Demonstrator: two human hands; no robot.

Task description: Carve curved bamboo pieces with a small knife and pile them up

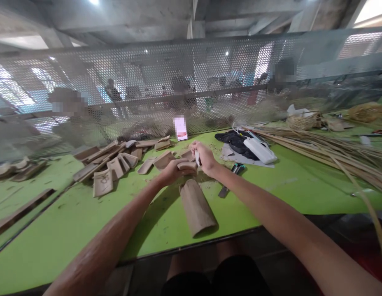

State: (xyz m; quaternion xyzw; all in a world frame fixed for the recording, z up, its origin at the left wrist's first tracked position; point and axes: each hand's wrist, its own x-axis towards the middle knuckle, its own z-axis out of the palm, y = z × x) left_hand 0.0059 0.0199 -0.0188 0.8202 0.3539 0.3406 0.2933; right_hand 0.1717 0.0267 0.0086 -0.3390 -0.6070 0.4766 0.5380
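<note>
My left hand (174,172) grips a curved piece of bamboo (187,165) by its left side, holding it above the table. Closed in a fist at the piece's right end is my right hand (205,157), with a small whitish thing (197,158) showing between the fingers; its kind is too blurred to tell. Just below the hands, a longer half-round length of bamboo (199,209) lies on the green table with its rounded side up. A utility knife (231,180) with teal parts rests right of it, partly hidden behind my right forearm.
Curved bamboo pieces (117,166) are heaped on the left. A phone (180,128) leans against the perforated screen (147,82). Black cloth (236,144), a white device (260,150) and long bamboo strips (317,150) lie at the right. People sit beyond the screen.
</note>
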